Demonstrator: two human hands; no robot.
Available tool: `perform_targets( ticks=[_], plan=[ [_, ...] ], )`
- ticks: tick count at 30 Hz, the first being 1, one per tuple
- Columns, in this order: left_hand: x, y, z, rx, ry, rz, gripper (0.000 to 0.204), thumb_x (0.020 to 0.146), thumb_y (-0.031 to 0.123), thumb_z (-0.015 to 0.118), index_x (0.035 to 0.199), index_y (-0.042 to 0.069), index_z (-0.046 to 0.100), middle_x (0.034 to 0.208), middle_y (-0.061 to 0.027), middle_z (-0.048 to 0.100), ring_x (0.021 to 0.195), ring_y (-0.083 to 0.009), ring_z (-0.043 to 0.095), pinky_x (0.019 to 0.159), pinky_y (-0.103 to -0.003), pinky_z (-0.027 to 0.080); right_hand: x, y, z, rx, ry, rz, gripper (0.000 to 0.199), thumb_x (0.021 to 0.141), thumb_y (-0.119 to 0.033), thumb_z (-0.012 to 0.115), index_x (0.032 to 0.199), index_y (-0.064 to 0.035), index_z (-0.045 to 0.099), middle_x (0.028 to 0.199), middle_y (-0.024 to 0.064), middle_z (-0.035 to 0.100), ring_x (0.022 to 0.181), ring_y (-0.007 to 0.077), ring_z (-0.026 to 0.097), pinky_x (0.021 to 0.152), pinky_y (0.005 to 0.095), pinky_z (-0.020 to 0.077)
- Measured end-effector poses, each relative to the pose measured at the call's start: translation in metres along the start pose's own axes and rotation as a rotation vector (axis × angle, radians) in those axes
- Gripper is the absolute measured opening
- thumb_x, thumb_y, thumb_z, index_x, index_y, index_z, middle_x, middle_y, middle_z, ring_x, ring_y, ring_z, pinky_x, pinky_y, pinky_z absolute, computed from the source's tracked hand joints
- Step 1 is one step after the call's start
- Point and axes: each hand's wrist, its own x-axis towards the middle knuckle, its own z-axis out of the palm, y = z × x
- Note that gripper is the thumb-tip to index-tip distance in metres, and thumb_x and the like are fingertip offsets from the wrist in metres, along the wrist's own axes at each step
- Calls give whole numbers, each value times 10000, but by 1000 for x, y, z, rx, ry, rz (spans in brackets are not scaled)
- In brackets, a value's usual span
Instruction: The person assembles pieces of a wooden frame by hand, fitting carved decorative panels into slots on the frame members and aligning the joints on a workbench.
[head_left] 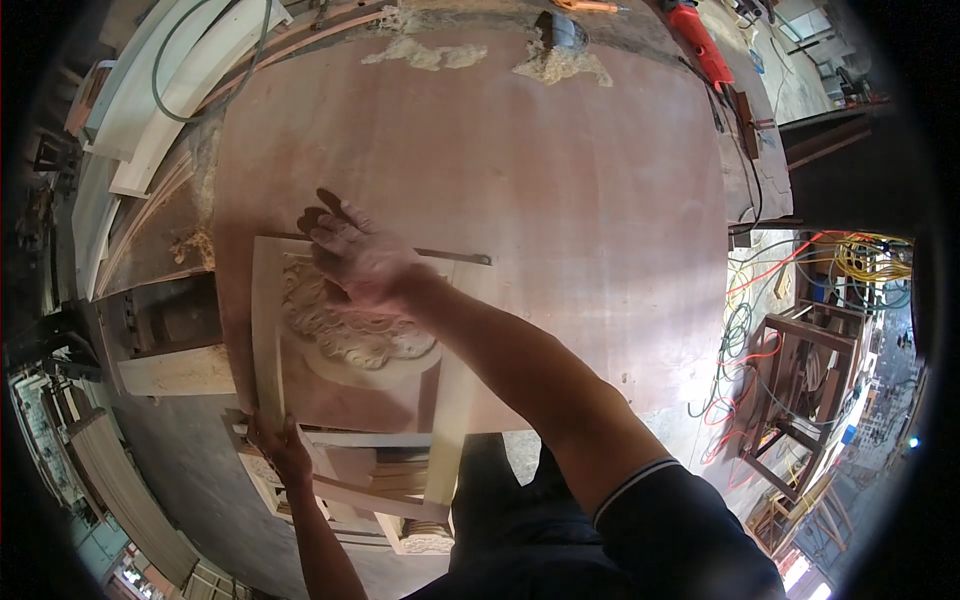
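From where I stand, I can see a wooden frame (268, 340) made of pale, flat, straight bars, lying at the near left part of a big pinkish board (580, 200). The board looks smooth, with soft stripes in the wood. Inside the frame is a carving (365, 340), all bumpy curls and round, wavy shapes. The left hand (283, 450) grips the low end of the frame's left bar, with its thumb and fingers on either side. The right hand (365, 260) is over the top of the carving, its fingers open and loosely spread; I cannot tell whether it touches the wood. A thin dark strip (460, 257) runs beside that hand. At the far edge sit crumbly wood shavings (435, 52) and a shiny red tool (700, 42).
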Motion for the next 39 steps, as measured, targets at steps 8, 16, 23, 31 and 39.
perform_targets(
  ticks=[8, 16, 23, 31, 39],
  plan=[
    [-35, -43, -5, -20, -76, -69, 605, 1027, 297, 657, 1470, -35, 411, 1398, -276, 522, 1241, -438, 551, 1053, -504, 445, 33, -16, 44, 34, 33, -53, 459, 726, -353, 842, 1036, -36, 721, 1380, 178, 580, 1474, 350, 391, 1279, 550, 226],
    [-242, 17, 30, 160, -597, 153, 713, 976, 380, 693, 1451, -68, 407, 1343, -350, 561, 1254, -510, 557, 1052, -512, 463, -80, -101, -4, 125, -15, 220, 333, 898, -214, 628, 1144, -12, 727, 1499, 204, 534, 1475, 370, 402, 1257, 565, 229],
    [-205, 183, 1, -296, -743, 132, 440, 920, 219, 774, 1294, 28, 640, 1125, -176, 727, 948, -337, 714, 892, -401, 568, -194, -94, -52, 150, -220, 98, 462, 940, -270, 615, 1328, -24, 661, 1547, 181, 495, 1493, 361, 385, 1212, 566, 298],
    [-6, 256, 95, -23, 46, 717, 902, 932, 452, 674, 1583, -36, 285, 1612, -329, 310, 1499, -506, 297, 1235, -598, 251, -320, -74, -174, -127, -257, 425, 658, 919, -286, 715, 1511, -99, 497, 1629, 207, 363, 1527, 419, 297, 1216, 645, 228],
    [-67, 309, 106, -102, -105, 569, 940, 885, 415, 700, 1574, -58, 269, 1599, -347, 310, 1483, -540, 294, 1233, -621, 232, -485, -107, -236, -249, 160, 1415, 719, 958, -87, 674, 1582, 17, 332, 1611, 375, 253, 1530, 507, 234, 1237, 520, 274]
  ],
)
